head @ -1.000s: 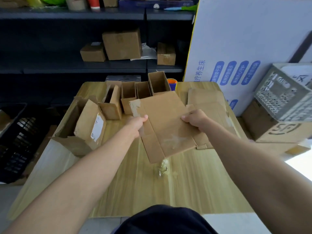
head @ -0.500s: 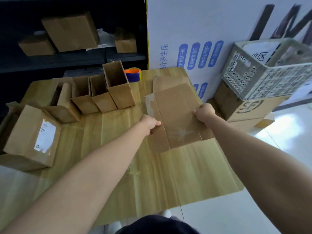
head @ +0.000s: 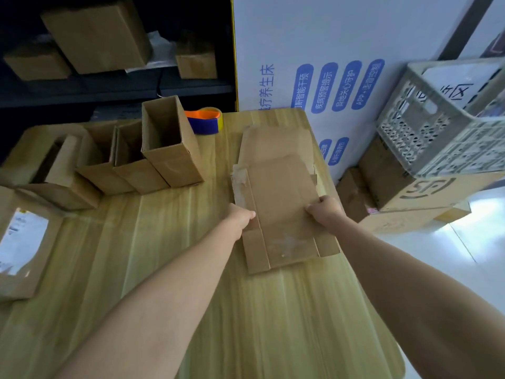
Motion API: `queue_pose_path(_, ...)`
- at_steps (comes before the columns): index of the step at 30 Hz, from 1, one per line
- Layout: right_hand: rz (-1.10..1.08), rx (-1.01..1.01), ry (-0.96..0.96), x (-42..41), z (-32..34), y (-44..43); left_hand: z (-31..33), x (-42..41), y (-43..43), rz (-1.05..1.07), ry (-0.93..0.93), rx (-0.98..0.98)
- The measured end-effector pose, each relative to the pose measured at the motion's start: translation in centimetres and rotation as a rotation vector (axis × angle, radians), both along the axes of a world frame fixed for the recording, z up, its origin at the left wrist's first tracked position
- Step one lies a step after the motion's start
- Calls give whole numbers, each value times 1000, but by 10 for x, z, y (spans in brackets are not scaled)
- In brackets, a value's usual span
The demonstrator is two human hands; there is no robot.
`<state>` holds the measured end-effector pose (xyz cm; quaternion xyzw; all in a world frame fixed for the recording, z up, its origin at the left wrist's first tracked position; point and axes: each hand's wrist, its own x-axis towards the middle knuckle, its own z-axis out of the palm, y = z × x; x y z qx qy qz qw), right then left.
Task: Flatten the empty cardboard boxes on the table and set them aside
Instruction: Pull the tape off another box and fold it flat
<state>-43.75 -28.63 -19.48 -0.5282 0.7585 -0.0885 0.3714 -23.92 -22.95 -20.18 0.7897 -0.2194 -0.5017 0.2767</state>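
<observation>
A flattened brown cardboard box (head: pixel 284 212) lies at the right side of the wooden table (head: pixel 169 269), on top of another flattened box (head: pixel 276 144). My left hand (head: pixel 240 216) grips its left edge and my right hand (head: pixel 325 210) grips its right edge. Several open, upright cardboard boxes stand in a row at the back left; the tallest (head: pixel 169 143) is nearest the flat pile. A bigger box with a white label (head: pixel 21 242) sits at the far left edge.
A roll of tape in orange and blue (head: pixel 205 120) stands behind the tall box. Right of the table, on the floor, are cardboard boxes (head: pixel 426 192) with a grey plastic crate (head: pixel 448 119) on top. A white printed board (head: pixel 328 64) leans behind; dark shelves hold more boxes.
Both hands have carried the flattened box from the table's middle to the right and lowered it onto the flat pile. The view has swung right.
</observation>
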Motion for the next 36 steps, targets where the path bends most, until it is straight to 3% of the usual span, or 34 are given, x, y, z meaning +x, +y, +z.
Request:
queue_pose_path(4, -61, -9, -133, 5, -9, -4, -10, -1, -6, 34, -9, 14)
queue_pose_path(11, -88, 93, -141, 4, 3, 9, -2, 1, 10, 72, 57, 35)
queue_pose_path(18, -1, 193, -126, -16, 20, 58, 22, 3, 64, -312, -69, 240)
queue_pose_path(23, 50, 370, -94, -30, 22, 97, 23, -8, 98, -494, -51, 358)
queue_pose_path(27, 129, 470, 57, -35, 27, 119, 16, -20, 119, -583, -58, 450)
queue_pose_path(30, 229, 481, 154, -35, 23, 129, 9, -26, 130, -544, 8, 472)
queue_pose_path(33, 157, 350, 84, -32, 22, 128, 8, -29, 127, -423, 42, 362)
queue_pose_path(36, 157, 228, 199, -27, 18, 121, 10, -31, 117, -303, 75, 240)
